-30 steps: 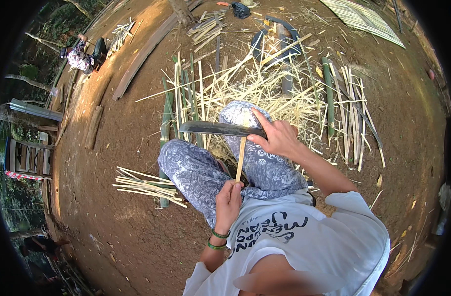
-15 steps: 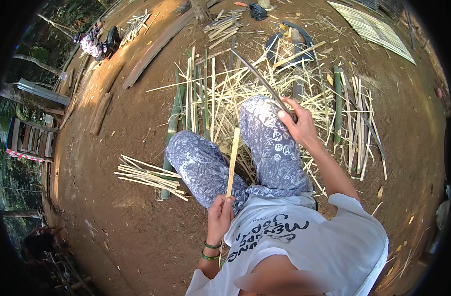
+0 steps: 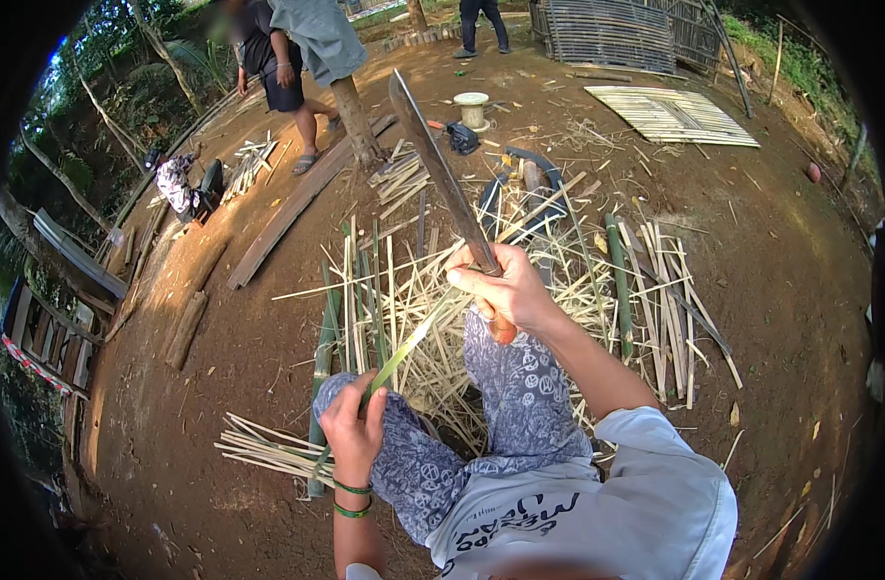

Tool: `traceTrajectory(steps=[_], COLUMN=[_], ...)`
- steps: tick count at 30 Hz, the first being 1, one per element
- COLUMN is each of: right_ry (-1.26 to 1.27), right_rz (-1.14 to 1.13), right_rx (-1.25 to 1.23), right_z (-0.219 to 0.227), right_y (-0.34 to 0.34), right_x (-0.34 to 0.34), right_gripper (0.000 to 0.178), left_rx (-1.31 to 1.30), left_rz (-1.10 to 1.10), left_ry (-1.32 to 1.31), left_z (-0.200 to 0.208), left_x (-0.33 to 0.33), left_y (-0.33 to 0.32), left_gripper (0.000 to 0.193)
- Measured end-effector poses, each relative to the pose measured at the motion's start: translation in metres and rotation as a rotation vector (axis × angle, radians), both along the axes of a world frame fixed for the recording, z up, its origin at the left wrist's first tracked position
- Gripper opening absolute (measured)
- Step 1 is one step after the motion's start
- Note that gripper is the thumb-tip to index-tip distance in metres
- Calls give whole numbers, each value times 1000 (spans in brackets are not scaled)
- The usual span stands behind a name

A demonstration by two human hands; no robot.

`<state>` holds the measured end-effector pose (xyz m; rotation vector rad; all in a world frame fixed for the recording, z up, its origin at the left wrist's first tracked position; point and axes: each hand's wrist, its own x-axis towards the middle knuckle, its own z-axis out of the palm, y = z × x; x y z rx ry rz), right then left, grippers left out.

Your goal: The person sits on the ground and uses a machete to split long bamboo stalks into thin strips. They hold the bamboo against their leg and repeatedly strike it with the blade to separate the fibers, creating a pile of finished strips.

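Note:
My right hand is closed around a machete near the base of its blade, thumb lying along it. The long dark blade points up and away to the left, and the orange-brown handle sticks out below the fist. Pinched in my left hand is a flat bamboo strip, green side showing. It slants up to the right, its far end meeting the fingers of my right hand beside the blade's base. Whether blade and strip touch, I cannot tell. Both hands are above my bent knees.
Pale shavings heap up beyond my knees. Cut strips lie at left, more strips at right beside a green bamboo pole. Farther off are a tree trunk, a slatted panel, a white spool and several people.
My left hand has risen with the strip, which now shows green and leans right. My right hand has brought the machete to the strip's far end. The view has tilted up, showing more people.

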<state>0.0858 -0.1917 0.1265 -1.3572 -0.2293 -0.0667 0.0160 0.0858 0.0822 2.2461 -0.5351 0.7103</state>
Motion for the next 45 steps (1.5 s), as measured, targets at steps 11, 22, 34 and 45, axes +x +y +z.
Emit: traceTrajectory(steps=[11,22,34,45], right_ry=[-137,-226,-205,-167], right_rz=[-345,-483,-624,-765], right_rx=[382,299,20,279], right_z=[36,22,19,-46], right_y=[-33,-37,-45,-95], right_x=[58,116,180,221], right_gripper=[22,26,25,19], left_rx=[-49,-61,99,232], left_rz=[-47,316,587,259], left_ry=[261,306,-86,352], left_z=[17,13,2,-15], left_x=[41,52,160,189], left_y=[121,157,118,183], left_gripper=[43,29,32,37])
